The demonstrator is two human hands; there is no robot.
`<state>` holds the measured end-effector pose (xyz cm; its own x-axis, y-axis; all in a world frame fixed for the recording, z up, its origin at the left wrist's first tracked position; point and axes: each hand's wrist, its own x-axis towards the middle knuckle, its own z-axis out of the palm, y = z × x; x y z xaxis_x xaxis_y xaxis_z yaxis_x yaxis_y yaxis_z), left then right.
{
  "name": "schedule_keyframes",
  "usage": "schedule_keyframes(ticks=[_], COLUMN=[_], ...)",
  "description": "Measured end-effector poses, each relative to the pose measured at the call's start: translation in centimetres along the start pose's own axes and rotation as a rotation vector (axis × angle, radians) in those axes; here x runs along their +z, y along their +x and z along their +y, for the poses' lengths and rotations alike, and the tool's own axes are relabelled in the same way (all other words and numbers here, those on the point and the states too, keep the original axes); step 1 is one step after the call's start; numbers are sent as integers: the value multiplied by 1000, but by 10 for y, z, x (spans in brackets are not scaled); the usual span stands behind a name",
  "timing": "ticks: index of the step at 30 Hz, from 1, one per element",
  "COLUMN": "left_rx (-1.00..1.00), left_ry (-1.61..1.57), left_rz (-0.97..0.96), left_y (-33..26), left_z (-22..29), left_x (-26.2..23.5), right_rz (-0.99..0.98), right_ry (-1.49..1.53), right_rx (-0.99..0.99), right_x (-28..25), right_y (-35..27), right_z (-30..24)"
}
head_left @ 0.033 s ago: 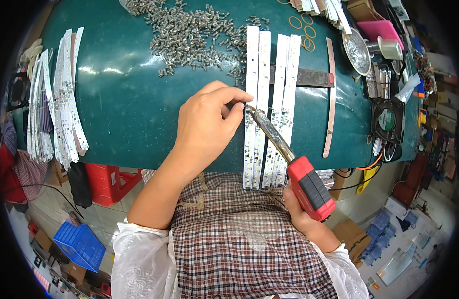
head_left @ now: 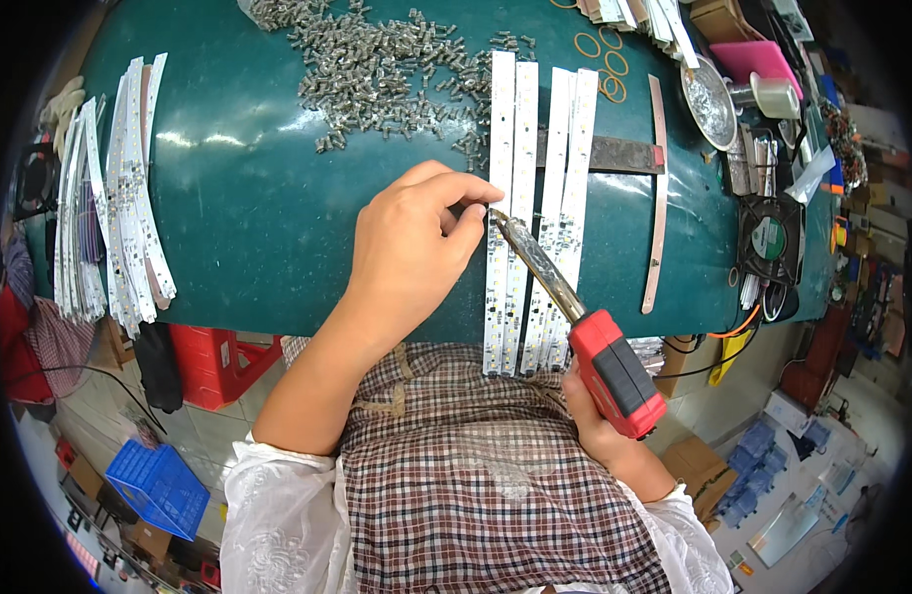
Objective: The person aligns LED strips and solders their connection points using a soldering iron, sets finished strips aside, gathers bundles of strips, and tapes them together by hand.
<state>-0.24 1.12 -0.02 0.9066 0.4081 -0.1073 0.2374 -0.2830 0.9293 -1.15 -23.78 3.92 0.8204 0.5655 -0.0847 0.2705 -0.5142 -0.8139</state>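
Observation:
My right hand (head_left: 605, 436) grips a red and black soldering gun (head_left: 614, 376), its long metal barrel slanting up and left. The barrel's tip meets the left edge of a white LED circuit strip (head_left: 499, 287), right by the fingertips of my left hand (head_left: 411, 238). Thumb and forefinger of that hand are pinched together at the strip's edge; whatever they hold is too small or hidden to name. Several such strips lie side by side, their near ends reaching past the table edge. A dark flat bar (head_left: 614, 155) passes crosswise beside them.
A heap of small metal-capped parts (head_left: 377, 74) spreads at the far middle of the green table (head_left: 248, 238). More white strips (head_left: 129, 198) are stacked at left. Rubber bands (head_left: 612, 64), a metal dish (head_left: 710, 104), a solder spool (head_left: 776, 97) and a black fan (head_left: 771, 240) are at right.

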Motion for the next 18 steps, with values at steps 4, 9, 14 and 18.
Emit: schedule_keyframes(ticks=[4,9,14,18], left_rx=[0,-5,9,-4], left_ry=[23,2,8,18], left_rz=[0,-4,5,12], left_y=[0,1,0,-1], left_z=[1,1,-1,0], left_x=[1,0,0,1], right_rz=[4,78,369,698], right_ry=[-18,-24,327,-12], right_rx=[-23,68,124,143], right_x=[1,-13,-34,-41], right_y=[3,-12,14,62], right_z=[-1,1,1,42])
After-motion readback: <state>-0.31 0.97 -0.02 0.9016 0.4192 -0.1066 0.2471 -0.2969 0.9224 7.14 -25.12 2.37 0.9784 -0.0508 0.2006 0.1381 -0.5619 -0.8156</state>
